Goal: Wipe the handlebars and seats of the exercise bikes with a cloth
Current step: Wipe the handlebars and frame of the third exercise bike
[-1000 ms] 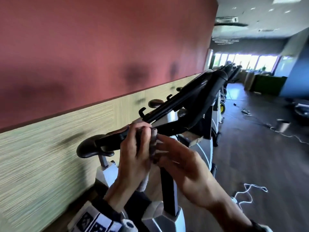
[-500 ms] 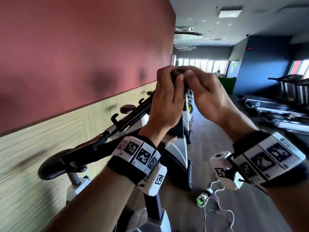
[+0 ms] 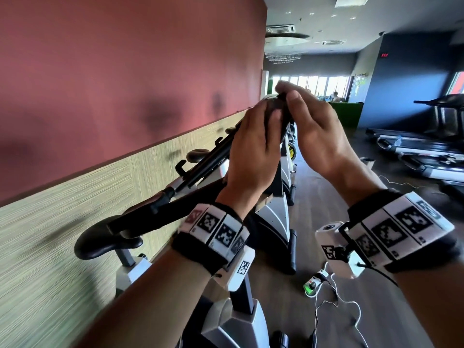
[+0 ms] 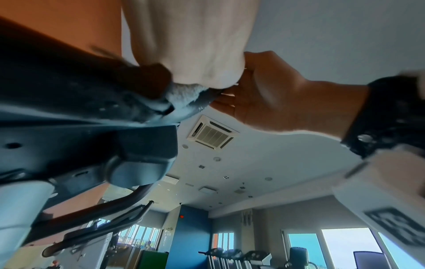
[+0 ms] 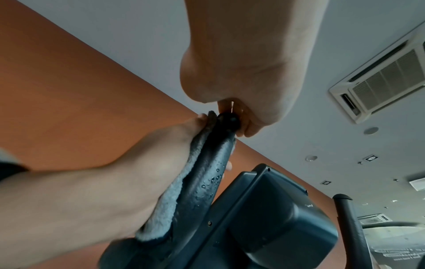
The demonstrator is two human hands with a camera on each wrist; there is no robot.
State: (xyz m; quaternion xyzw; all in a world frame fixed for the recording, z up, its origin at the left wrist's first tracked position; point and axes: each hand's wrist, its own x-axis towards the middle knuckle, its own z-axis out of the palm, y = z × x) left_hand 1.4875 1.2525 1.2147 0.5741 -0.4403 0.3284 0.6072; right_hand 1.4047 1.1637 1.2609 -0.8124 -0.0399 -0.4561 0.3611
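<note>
Since a second ago your hands have climbed to the handlebar [image 3: 200, 167] tip, upper centre. Your left hand [image 3: 253, 151] clasps the cloth [image 5: 165, 205] round it; your right hand [image 3: 324, 136] pinches the end. Droplets remain: the cloth could slip off.

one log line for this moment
step: wiping handlebar tip | left hand: grips cloth around bar | right hand: pinches bar end | seat: untouched

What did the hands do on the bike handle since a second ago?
Both hands slid up the handlebar, from low near the seat to its top end. The left hand still wraps the grey cloth around the bar; the right hand still pinches the bar's tip. The camera view also swung right. The bikes have not moved.
</note>
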